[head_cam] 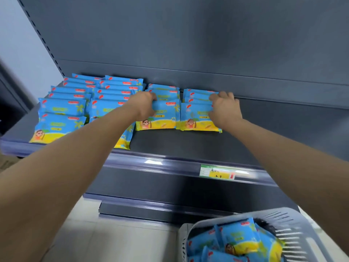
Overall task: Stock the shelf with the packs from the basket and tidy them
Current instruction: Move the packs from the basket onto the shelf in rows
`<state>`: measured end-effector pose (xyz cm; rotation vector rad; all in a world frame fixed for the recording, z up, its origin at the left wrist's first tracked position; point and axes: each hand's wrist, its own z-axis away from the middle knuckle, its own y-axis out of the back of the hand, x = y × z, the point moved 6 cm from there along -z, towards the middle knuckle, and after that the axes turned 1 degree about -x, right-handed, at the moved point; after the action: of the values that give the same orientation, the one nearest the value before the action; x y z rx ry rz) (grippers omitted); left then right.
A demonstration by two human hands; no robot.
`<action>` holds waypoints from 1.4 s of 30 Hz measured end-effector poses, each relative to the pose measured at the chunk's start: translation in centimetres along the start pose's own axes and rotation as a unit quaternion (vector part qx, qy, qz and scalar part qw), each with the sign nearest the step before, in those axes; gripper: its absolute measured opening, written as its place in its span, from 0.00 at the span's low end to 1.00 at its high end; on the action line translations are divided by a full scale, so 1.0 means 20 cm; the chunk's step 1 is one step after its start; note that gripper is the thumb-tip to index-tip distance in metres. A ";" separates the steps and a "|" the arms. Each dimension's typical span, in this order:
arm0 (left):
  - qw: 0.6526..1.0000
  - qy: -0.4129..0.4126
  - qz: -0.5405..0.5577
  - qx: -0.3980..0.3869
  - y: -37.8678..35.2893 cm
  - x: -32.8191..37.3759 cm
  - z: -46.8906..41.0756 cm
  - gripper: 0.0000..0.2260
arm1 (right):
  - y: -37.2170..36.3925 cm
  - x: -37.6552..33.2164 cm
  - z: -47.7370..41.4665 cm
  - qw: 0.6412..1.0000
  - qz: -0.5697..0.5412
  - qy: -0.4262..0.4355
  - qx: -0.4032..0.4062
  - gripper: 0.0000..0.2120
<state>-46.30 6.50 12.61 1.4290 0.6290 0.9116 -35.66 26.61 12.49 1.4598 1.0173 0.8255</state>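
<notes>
head view: two bare arms reach over the dark grey metal shelf (pixel 188 146). the left hand (pixel 145 104), fingers curled, grips the top edge of the front blue-and-yellow plastic pack (pixel 160 120) in the third row, at 12 o'clock. the right hand (pixel 225 108), at 1 o'clock, curls its fingers round the right end of the fourth row of packs (pixel 196 118). two longer rows of packs (pixel 62 110) lie at 10 o'clock. at 5 o'clock the grey slotted plastic basket (pixel 283 218) holds more packs (pixel 236 239). a green-and-yellow price label (pixel 217 172) sits on the shelf's front rail.
</notes>
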 end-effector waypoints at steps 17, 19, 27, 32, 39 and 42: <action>0.988 -0.107 0.018 0.111 -0.08 0.59 0.41 0.15 | 0.12 0.22 0.73 0.974 -0.136 0.153 0.100 0.15; 0.984 -0.143 0.063 0.080 -0.19 0.77 0.57 0.14 | 0.11 0.30 0.88 0.972 -0.139 0.161 0.100 0.14; 0.967 -0.103 0.107 -0.207 -1.05 1.04 1.12 0.15 | -0.19 0.61 1.34 0.975 -0.115 0.188 -0.038 0.16; 0.951 -0.030 0.084 -0.295 -1.42 1.01 1.27 0.28 | -0.48 0.72 1.48 0.964 -0.071 0.185 -0.179 0.18; 0.949 -0.017 -0.011 -0.314 -1.64 1.01 1.32 0.32 | -0.80 0.85 1.52 0.948 -0.055 0.126 -0.288 0.23; 0.958 -0.028 -0.051 -0.279 -1.63 1.02 1.31 0.27 | -0.89 0.84 1.52 0.932 -0.080 0.092 -0.341 0.31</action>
<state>-8.71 11.73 -14.37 0.9017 0.3565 0.8754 -4.15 30.48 -10.08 0.7087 0.8481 1.0722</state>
